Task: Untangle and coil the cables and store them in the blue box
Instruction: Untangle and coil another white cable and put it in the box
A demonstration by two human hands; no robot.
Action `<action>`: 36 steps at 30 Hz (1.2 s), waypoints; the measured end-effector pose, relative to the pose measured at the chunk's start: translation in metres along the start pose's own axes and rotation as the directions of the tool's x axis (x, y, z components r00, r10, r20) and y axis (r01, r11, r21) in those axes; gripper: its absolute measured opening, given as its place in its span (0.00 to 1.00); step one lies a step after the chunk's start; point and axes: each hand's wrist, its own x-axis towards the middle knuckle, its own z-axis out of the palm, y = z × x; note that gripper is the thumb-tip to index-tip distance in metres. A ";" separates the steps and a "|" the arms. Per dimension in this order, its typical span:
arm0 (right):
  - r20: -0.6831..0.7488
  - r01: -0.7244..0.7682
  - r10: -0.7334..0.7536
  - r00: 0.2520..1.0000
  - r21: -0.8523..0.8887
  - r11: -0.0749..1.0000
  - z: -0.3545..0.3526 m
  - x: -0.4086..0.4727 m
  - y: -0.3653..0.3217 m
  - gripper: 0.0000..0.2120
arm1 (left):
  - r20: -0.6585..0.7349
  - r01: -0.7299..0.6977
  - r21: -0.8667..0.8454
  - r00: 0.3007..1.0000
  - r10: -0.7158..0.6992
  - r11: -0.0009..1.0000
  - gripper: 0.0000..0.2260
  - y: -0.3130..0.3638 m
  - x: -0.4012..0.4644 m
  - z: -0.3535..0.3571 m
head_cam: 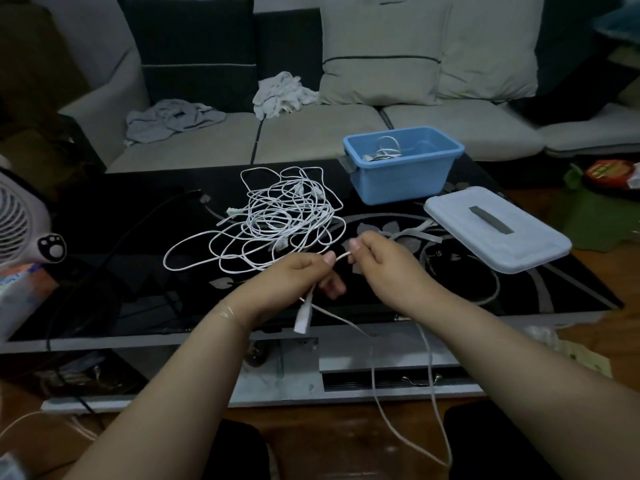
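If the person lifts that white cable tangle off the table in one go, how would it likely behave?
The tangle would probably sag and trail: its thin strands lie in loose, limp loops. Loops cross many times, so it likely lifts as one snagged clump. It looks light; the cable pinched between the left hand and right hand already droops below the table edge.

Setting: home living room, dim light. Landmark: black glass tabletop (145, 306) of a low coffee table with a grey floral pattern. Behind it: light grey sofa (311, 140) carrying one dark cushion (194, 50) and pale cushions (381, 53), with crumpled cloths (280, 93) on the seat. Left of it: small white fan (20, 230). Below it: wooden floor (329, 441). Right of it: a red packet (609, 171) on the floor.
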 end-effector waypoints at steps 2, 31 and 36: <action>-0.102 0.040 -0.039 0.994 0.012 0.999 -0.001 0.001 0.004 0.12 | 0.086 0.134 -0.341 0.990 -0.111 0.930 0.16 0.006 -0.002 0.007; 0.280 0.137 -0.047 0.959 -0.311 0.941 0.033 -0.020 0.015 0.13 | -0.176 -0.048 -0.879 0.957 -0.229 0.474 0.14 0.012 0.001 0.011; 0.321 0.285 -0.155 0.934 -0.409 0.867 0.032 -0.025 0.006 0.11 | -0.329 -0.162 -0.729 0.935 -0.132 0.665 0.13 0.007 0.007 0.023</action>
